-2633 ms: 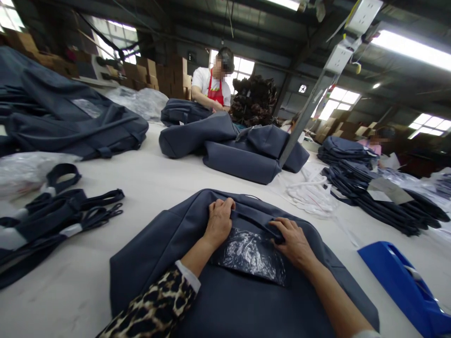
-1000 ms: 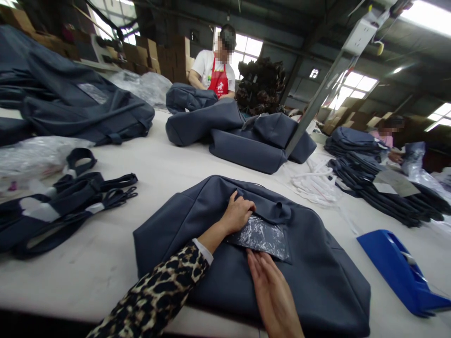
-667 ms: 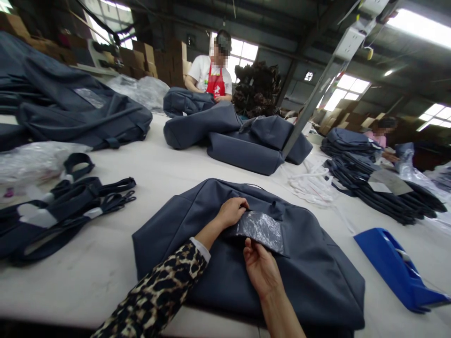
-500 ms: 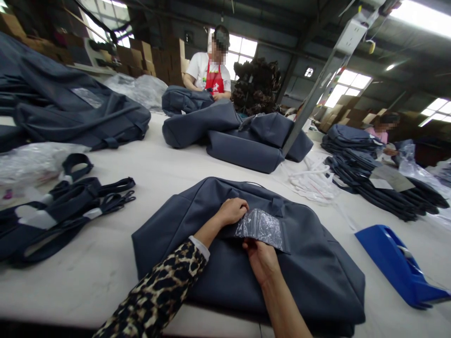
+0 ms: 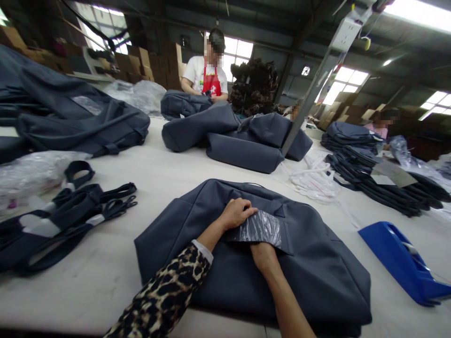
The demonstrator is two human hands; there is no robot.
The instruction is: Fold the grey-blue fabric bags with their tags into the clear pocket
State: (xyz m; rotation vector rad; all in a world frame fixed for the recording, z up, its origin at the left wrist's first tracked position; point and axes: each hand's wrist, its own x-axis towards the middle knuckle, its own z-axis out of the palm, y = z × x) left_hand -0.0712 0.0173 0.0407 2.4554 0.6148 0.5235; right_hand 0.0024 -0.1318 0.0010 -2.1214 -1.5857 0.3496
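A dark blue bag [image 5: 310, 263] lies on the table right in front of me. On its upper side is a flap covered in clear, wrinkled plastic film [image 5: 266, 228]. With curled fingers, my left hand [image 5: 237, 214] grips the flap at its upper left edge. My right hand [image 5: 263, 255] reaches under the lower edge of the flap, so its fingers are hidden. A thin handle loop shows at the far edge of the bag.
Dark straps [image 5: 73, 213] bound with white wraps lie at left, beside clear plastic [image 5: 38, 169]. More dark bags [image 5: 243, 152] lie across the table, near a slanted metal post [image 5: 310, 98]. A blue dustpan-like scoop [image 5: 398, 263] sits at right. A person in a red apron [image 5: 212, 84] works opposite.
My right hand has slid its fingers under the flap, where they were at its lower edge before. My left hand has shifted slightly right along the flap, and the film looks smoother.
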